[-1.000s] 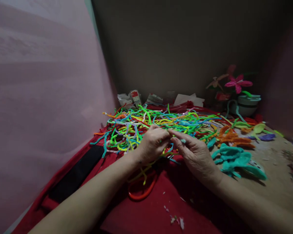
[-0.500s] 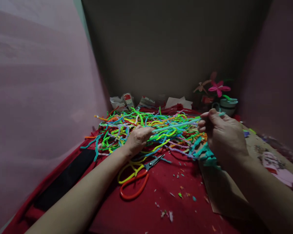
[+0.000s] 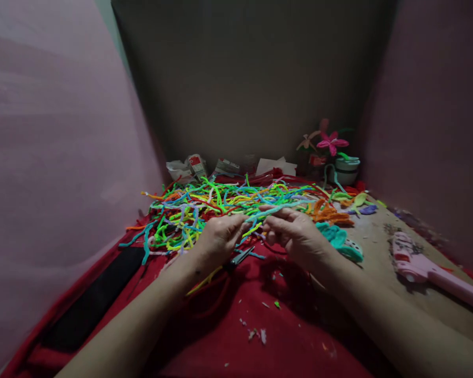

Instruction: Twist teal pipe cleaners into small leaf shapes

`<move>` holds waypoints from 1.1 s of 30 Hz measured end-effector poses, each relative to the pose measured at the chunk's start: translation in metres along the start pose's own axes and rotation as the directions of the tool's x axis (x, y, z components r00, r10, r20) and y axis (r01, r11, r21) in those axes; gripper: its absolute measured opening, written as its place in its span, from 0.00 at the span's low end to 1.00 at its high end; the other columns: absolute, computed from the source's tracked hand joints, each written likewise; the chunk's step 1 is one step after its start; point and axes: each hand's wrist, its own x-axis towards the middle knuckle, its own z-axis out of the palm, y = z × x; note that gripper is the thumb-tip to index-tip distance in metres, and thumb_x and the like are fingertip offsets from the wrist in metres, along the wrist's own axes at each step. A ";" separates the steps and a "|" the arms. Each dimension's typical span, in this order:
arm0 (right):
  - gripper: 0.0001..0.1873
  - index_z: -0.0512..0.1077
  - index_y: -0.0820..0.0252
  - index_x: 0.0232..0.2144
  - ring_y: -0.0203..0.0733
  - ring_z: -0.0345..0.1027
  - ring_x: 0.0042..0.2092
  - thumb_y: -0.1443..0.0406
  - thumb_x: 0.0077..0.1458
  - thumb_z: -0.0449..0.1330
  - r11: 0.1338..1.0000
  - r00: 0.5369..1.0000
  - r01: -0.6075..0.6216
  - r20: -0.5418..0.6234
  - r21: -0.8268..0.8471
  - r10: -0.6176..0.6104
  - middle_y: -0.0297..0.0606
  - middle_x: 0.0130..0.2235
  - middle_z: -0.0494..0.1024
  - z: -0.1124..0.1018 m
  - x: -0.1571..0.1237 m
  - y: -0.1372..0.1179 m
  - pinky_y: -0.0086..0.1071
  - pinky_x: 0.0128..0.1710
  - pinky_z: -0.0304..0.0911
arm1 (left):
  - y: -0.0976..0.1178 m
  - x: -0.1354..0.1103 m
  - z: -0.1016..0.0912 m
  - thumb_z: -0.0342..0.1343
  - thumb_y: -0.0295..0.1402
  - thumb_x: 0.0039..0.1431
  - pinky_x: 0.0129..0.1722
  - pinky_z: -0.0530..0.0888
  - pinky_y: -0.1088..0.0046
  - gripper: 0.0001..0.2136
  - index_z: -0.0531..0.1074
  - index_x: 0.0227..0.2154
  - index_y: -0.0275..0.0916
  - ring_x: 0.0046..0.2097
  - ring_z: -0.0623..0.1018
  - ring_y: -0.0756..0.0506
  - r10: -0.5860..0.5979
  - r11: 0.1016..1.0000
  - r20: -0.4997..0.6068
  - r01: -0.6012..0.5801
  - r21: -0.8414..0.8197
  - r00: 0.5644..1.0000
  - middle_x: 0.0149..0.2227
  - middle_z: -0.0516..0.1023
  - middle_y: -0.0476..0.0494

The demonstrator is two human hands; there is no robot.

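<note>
A light blue pipe cleaner (image 3: 274, 209) runs between my two hands above the middle of the table. My left hand (image 3: 223, 236) is closed, pinching one end with thumb and fingers. My right hand (image 3: 295, 231) grips it farther along, fingers bent around it. Just beyond both hands lies a tangled pile of coloured pipe cleaners (image 3: 177, 226). Scissors (image 3: 243, 255) rest on the red cloth (image 3: 220, 346) under my left hand, their handles partly covered by my forearm and in shadow.
At the right, a pink glue gun (image 3: 421, 269) lies on a cardboard sheet (image 3: 378, 236), near teal petal shapes (image 3: 335, 236) and orange ones (image 3: 331, 213). A black flat object (image 3: 94, 299) is at left. Behind stand a pot (image 3: 347, 170) and a pink flower (image 3: 333, 143).
My right hand has moved left and down, close to my left hand, along the pipe cleaner. The view has shifted right, showing more of the glue gun and petals.
</note>
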 end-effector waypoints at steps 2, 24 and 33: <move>0.12 0.74 0.65 0.28 0.29 0.59 0.20 0.62 0.40 0.65 0.997 0.998 0.038 0.056 -0.074 -0.034 0.32 0.20 0.71 0.005 -0.004 0.009 0.26 0.20 0.53 | 0.007 -0.003 0.005 0.44 0.34 0.59 0.27 0.62 0.78 0.13 0.72 0.27 0.36 0.25 0.66 0.53 0.033 0.996 0.034 -0.036 0.086 0.999 0.22 0.70 0.49; 0.10 0.71 0.66 0.20 0.34 0.67 0.22 0.63 0.38 0.64 0.983 0.978 -0.126 -0.149 0.136 0.146 0.37 0.22 0.74 0.006 -0.009 0.032 0.29 0.26 0.63 | 0.004 -0.007 0.019 0.51 0.38 0.54 0.32 0.67 0.77 0.10 0.71 0.30 0.36 0.31 0.71 0.51 -0.207 0.936 0.122 0.232 -0.265 0.971 0.29 0.73 0.48; 0.08 0.70 0.63 0.23 0.33 0.66 0.24 0.66 0.38 0.64 0.999 0.992 -0.053 -0.112 0.008 0.053 0.32 0.23 0.72 0.002 -0.011 0.032 0.29 0.28 0.62 | 0.004 -0.006 0.021 0.53 0.34 0.50 0.28 0.67 0.78 0.07 0.72 0.29 0.35 0.29 0.71 0.51 -0.340 0.839 0.157 0.375 -0.394 0.927 0.27 0.74 0.47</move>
